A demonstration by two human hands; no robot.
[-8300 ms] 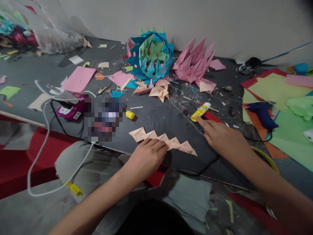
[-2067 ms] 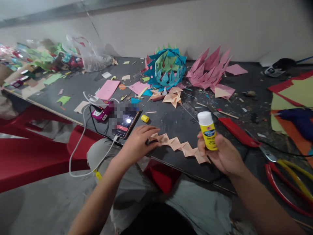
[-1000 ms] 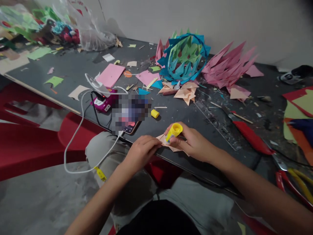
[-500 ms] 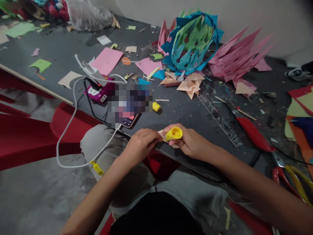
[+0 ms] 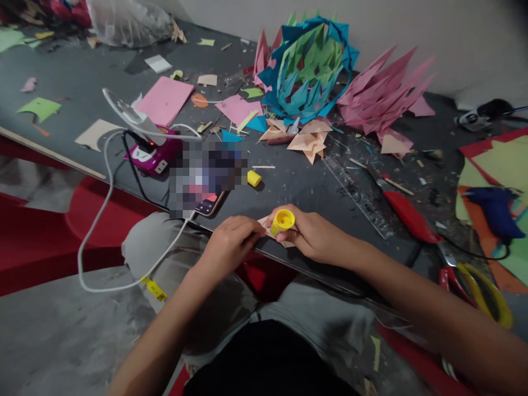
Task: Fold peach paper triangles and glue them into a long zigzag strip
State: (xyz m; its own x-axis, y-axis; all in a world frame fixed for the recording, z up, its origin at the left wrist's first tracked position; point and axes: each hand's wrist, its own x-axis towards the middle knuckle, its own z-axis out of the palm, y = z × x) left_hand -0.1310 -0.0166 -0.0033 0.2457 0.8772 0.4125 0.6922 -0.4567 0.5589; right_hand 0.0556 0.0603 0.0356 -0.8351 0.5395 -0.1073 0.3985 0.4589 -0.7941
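Note:
My right hand (image 5: 307, 234) is closed around a yellow glue stick (image 5: 284, 220), whose hollow base faces up toward me. Under it lies a small peach paper piece (image 5: 289, 243) at the table's near edge, largely covered by my hands. My left hand (image 5: 236, 239) has its fingers pressed together on the left end of that paper. The glue stick's yellow cap (image 5: 254, 178) rests on the table just beyond my hands. Left of the cap is a phone (image 5: 211, 204) with a white cable plugged in, its screen mostly blurred out.
Folded-paper pieces in blue and green (image 5: 311, 71) and pink (image 5: 383, 93) stand against the wall. A clear ruler (image 5: 357, 195), red brush (image 5: 410, 217), scissors (image 5: 489, 291) and blue glue gun (image 5: 493, 212) lie right. A purple power socket (image 5: 154, 154) with looping cables sits left, among paper scraps.
The glue stick has tilted more upright and shifted slightly left over the paper with my right hand. My left hand keeps its hold. The whole view has turned a little to the right.

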